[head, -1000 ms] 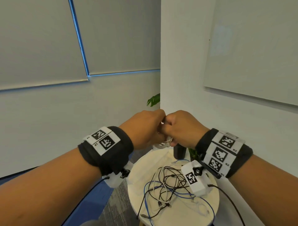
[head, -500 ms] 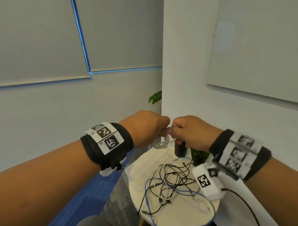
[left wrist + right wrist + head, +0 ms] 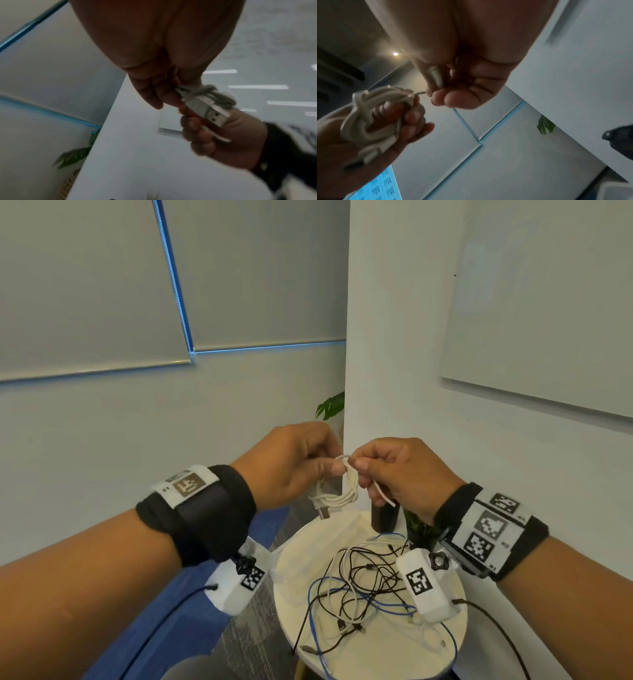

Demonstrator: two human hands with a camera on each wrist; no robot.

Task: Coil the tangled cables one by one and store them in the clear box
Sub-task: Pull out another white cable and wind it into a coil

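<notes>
Hands meet in front of my chest, above the far edge of the round white table point(image 3: 455, 607). My left hand point(image 3: 291, 463) has its fingers curled round a coiled white USB cable point(image 3: 337, 494), gripping the bundle so the loops hang below my knuckles and the metal USB plug point(image 3: 212, 115) sticks out at about 5 o'clock in the left wrist view. My right hand point(image 3: 404, 470) pinches the cable's loose end between thumb and forefinger, right against the top of the bundle; a short white tail point(image 3: 383, 496) pokes out past my curled fingers toward 5 o'clock. A turn of the cable crosses round the other loops (the right wrist view shows it best). The two hands are touching or very nearly so; I cannot tell which.

Below, on the table, a tangle of cables point(image 3: 363, 587) lies spread near its middle: thin black ones, a blue one and a white one, all crossing each other. At the table's 12 o'clock edge stands a dark cylinder point(image 3: 385, 517), and at 11 o'clock sits the clear box point(image 3: 329, 539), its outline faint against the tabletop. A green plant leaf point(image 3: 330, 405) shows beside the wall corner beyond my hands.
</notes>
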